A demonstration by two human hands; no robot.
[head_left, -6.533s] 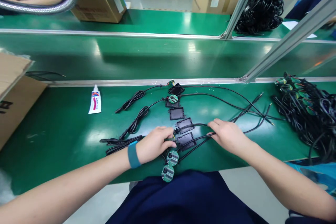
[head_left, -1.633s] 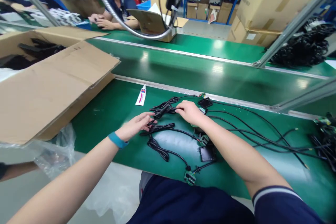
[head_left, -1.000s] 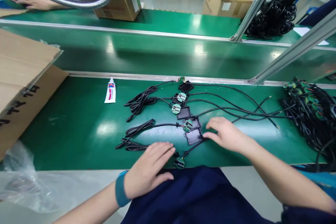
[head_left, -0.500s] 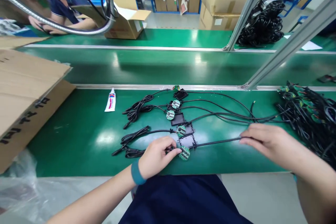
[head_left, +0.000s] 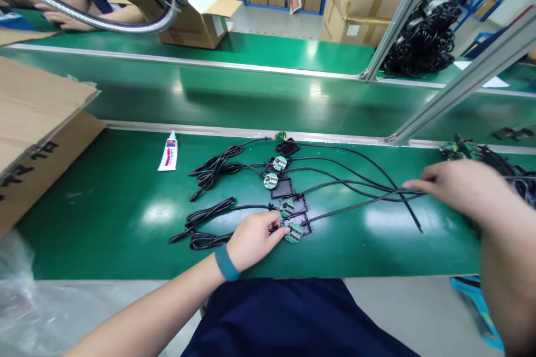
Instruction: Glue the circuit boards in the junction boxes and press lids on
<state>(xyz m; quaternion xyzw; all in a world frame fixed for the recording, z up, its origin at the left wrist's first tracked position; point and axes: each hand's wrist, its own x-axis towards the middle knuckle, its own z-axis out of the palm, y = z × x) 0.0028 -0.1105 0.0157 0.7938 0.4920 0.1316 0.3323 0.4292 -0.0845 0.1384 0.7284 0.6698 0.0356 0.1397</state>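
My left hand (head_left: 256, 239) is closed in a pinch at the lowest round green circuit board (head_left: 293, 232), where a black cable meets it; a black plastic case (head_left: 307, 223) lies beneath. My right hand (head_left: 452, 185) is closed around black cables (head_left: 393, 192) to the right, over the bench. Several more round boards (head_left: 280, 163) and black cases (head_left: 281, 188) form a column running away from me, with cables out to both sides. Coiled black cables (head_left: 213, 212) rest left of the column.
A white tube (head_left: 168, 152) lies at left, beside a large cardboard box (head_left: 46, 117). A cable pile (head_left: 494, 159) is at right behind my right hand. A metal post (head_left: 456, 72) slants over the bench's right side. Across the bench, a person's arms (head_left: 79, 14) show beside an open box (head_left: 195, 25).
My right hand has moved right and away from me, bringing the lowest board's cable up toward the other cables. One loose cable end now points toward me. My left hand stays near the lowest board.
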